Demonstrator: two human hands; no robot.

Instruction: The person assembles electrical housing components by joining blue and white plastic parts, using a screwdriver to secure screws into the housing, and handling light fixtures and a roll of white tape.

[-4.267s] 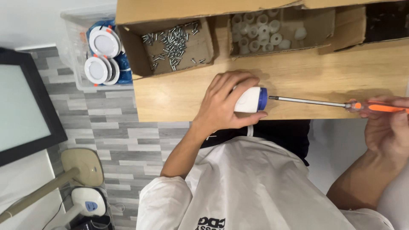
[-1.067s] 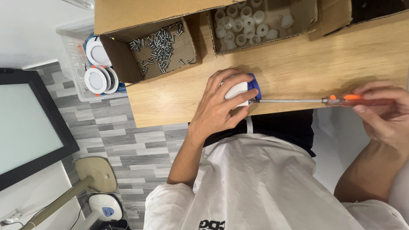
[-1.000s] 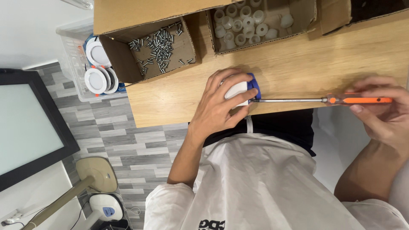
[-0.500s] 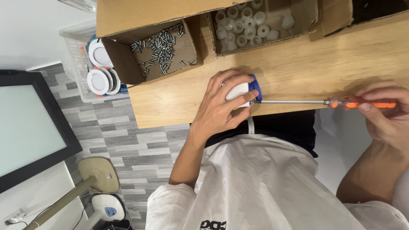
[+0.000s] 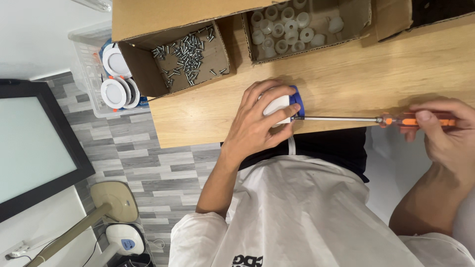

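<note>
Looking down, head view: everything appears turned over, with the wooden tabletop (image 5: 346, 84) across the upper part and my white shirt (image 5: 307, 212) filling the bottom.
Left hand: my left hand (image 5: 260, 126) is curled tight around a small white part with a blue end (image 5: 283, 105), pressing it onto the wood near the table's front edge.
Right hand: my right hand (image 5: 445, 136) is closed around the orange handle of a screwdriver (image 5: 376, 119), out past the table edge on the right.
Screwdriver: its thin metal shaft lies level along the table edge, and its tip meets the blue end of the part.
Part: it sits on the table, mostly hidden under my fingers (image 5: 284, 111); only a white face and the blue rim show.
Surface: light wood grain, with the front edge running just above my lap.
Boxes: an open cardboard box of loose silver screws (image 5: 190, 52) sits at the table's left end; just beside it, a second cardboard box holds small white round pieces (image 5: 289, 27).
Bin: a clear plastic bin (image 5: 86, 69) stands off the table's left end, with round white discs rimmed in orange (image 5: 116, 79) inside.
Floor: grey and white plank-pattern tiles (image 5: 133, 153) lie beneath the table.
Room: a dark-framed screen with a pale face (image 5: 29, 148) leans at the left, and a beige stand with a round base (image 5: 111, 205) sits low on the floor near a small white device (image 5: 126, 240).
</note>
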